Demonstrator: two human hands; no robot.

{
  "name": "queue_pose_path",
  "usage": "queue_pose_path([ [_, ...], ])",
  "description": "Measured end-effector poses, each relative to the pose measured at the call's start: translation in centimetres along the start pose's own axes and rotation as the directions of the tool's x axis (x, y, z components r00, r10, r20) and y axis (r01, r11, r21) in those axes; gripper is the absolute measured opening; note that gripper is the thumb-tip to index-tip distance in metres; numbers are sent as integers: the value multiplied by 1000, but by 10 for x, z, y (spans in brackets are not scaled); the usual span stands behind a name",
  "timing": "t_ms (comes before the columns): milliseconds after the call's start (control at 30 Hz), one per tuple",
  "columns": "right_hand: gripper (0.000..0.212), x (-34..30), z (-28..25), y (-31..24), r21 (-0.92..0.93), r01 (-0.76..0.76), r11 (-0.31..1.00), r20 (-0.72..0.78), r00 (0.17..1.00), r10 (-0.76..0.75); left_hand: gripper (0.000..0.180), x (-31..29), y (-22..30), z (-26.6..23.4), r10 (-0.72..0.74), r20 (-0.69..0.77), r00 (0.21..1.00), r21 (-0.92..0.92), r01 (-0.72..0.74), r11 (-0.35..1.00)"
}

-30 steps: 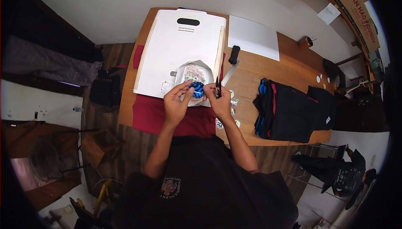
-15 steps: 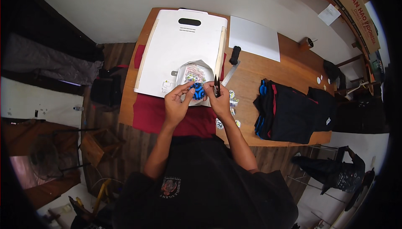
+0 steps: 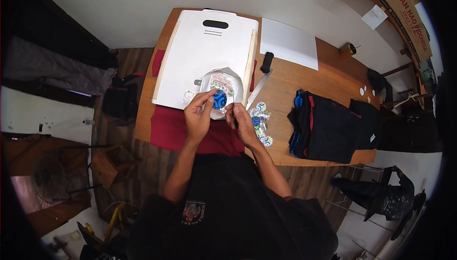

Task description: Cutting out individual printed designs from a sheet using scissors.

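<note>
The left hand point(image 3: 199, 110) pinches the round blue-and-black patch point(image 3: 219, 100) between thumb and fingertips, right over the white bowl point(image 3: 242, 83) with clippings inside! Beside it, the right hand point(image 3: 241, 119) curls its fingers around slim dark snips point(image 3: 233, 99), blades pointing up near the patch's edge. Below sits the white board point(image 3: 190, 50), while more round cut-outs point(image 3: 261, 122) lie on the wooden table point(image 3: 281, 84).

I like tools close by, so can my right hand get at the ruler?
Likely yes: the ruler lies just beyond your right hand with nothing visibly between, though that hand seems to hold a slim dark tool.
</note>
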State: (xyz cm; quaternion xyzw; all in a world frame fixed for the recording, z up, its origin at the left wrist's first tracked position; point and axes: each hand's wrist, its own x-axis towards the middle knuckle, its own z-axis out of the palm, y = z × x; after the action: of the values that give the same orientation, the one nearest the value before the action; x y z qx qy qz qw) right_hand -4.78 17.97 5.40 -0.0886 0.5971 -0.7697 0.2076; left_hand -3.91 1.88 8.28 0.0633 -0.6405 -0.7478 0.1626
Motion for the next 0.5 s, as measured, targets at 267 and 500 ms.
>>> queue_pose_path([
  [267,39,-9,0,-7,99,-18,995,84,996,10,33,-2,18,6,39,28,999,-69,-37,997],
  [500,39,-12,2,-19,133,-25,991,154,988,5,33,-3,25,7,54,38,998,-23,-53,998],
])
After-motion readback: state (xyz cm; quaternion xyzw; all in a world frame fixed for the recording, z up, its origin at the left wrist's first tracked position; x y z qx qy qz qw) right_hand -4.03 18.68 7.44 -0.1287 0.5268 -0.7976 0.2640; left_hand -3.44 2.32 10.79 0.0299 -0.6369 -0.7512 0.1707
